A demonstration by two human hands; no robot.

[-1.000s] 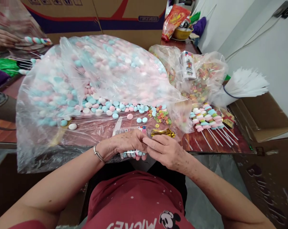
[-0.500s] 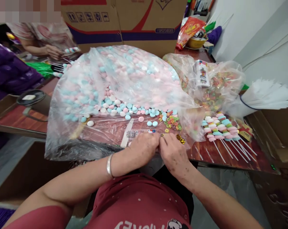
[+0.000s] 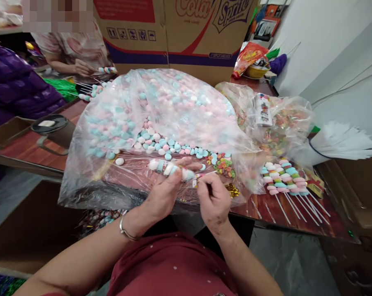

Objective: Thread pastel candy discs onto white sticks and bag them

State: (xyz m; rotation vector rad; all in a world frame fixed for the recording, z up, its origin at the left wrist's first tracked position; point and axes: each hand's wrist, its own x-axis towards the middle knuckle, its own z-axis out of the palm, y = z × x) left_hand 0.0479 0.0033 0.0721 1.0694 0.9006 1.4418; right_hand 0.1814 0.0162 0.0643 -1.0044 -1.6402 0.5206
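A marshmallow skewer [image 3: 164, 167] in a clear printed wrapper, pink, white and blue, lies across my left hand [image 3: 164, 193], whose thumb and fingers are closed around it. Its white stick [image 3: 211, 173] points right, over my right hand [image 3: 215, 199]. That hand is a closed fist with thumb and forefinger pinched beside the wrapper's lower end; what it pinches is hidden. Just beyond both hands lie loose marshmallows [image 3: 168, 156] and ring-shaped gummy candies [image 3: 224, 166]. Gold twist ties [image 3: 232, 190] sit right of my right hand.
A large clear bag of marshmallows [image 3: 186, 107] covers the table's middle. At right are finished-looking skewers [image 3: 284, 179], a bag of gummy rings [image 3: 284, 111] and a bundle of white sticks [image 3: 343, 139]. A lidded mug [image 3: 54, 131] stands left. Another person's hand [image 3: 84, 68] holds a skewer.
My hands were together low at the table edge; now they are raised slightly and apart. The wrapped skewer, hidden before, now shows in my left hand. The view has tilted up a little.
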